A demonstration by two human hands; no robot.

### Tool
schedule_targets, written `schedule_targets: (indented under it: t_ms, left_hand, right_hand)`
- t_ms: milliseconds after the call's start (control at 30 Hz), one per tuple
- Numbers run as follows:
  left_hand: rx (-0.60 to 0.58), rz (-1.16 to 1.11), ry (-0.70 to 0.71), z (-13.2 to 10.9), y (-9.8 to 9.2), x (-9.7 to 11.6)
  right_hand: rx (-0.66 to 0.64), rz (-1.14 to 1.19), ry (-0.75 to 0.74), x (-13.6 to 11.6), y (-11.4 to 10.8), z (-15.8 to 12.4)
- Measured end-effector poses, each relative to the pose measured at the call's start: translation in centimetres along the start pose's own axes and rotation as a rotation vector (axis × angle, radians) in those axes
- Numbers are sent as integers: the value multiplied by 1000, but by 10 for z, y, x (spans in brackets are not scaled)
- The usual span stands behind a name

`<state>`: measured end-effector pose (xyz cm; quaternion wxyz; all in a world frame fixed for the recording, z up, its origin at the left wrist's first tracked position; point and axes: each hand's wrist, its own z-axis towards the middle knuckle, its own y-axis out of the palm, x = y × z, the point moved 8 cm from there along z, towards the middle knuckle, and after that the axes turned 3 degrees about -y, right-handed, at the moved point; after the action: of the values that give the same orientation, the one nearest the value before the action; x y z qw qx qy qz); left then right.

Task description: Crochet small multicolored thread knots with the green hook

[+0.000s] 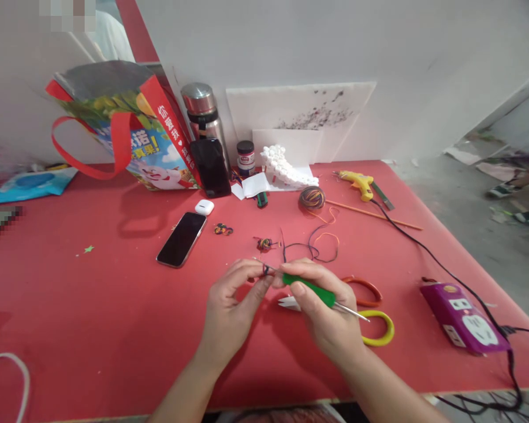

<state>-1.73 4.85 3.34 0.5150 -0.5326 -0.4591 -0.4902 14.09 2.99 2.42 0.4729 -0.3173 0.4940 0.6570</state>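
My right hand (324,296) is closed round the green handle of a crochet hook (311,288), whose thin metal tip points left. In my left hand (235,296), thumb and forefinger pinch a small loop of dark multicoloured yarn (267,270) right at that tip. A strand of yarn (317,249) trails across the table behind my hands toward a striped yarn ball (312,198). Just beyond my fingers lies a small multicoloured yarn piece (264,244), and another crocheted piece (223,229) is farther left. Scissors (378,329) with red and yellow handles lie partly beneath my right hand.
On the red table (114,329) are a phone (181,239), white earbud case (204,207), shopping bag (145,147), steel flask (203,108), upright dark phone (210,167), white beaded object (284,167), yellow glue gun (357,183), wooden stick (379,216) and purple power strip (465,317) with cables.
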Motion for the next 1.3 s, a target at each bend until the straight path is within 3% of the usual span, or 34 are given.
schedule_targets:
  t_ms: [233, 400, 500, 667, 867, 967, 1067, 1200, 1300]
  left_hand:
    - [-175, -351, -393, -11, 26, -45]
    - [-207, -659, -551, -23, 40, -64]
    - [-258, -791, -582, -28, 46, -67]
    - [-223, -848, -582, -28, 39, -70]
    - [-187, -781, -623, -30, 32, -80]
    - [-98, -631, -556, -28, 21, -84]
    - [-24, -368, -375, -22, 4, -75]
    - [70, 153, -31, -18, -19, -41]
    - [108, 359, 163, -20, -27, -14]
  right_hand:
    - [258, 164, 172, 20, -17, 5]
    - [335, 345, 336, 33, -15, 9]
    - [385, 404, 340, 38, -18, 11]
    - [426, 364, 323, 45, -27, 10]
    - [468, 308, 301, 48, -37, 9]
    - [465, 298, 292, 48, -38, 8]
    - [441, 286, 270, 47, -38, 8]
    - [406, 277, 250, 48, -36, 7]
    - [379, 247, 231, 47, -34, 4]
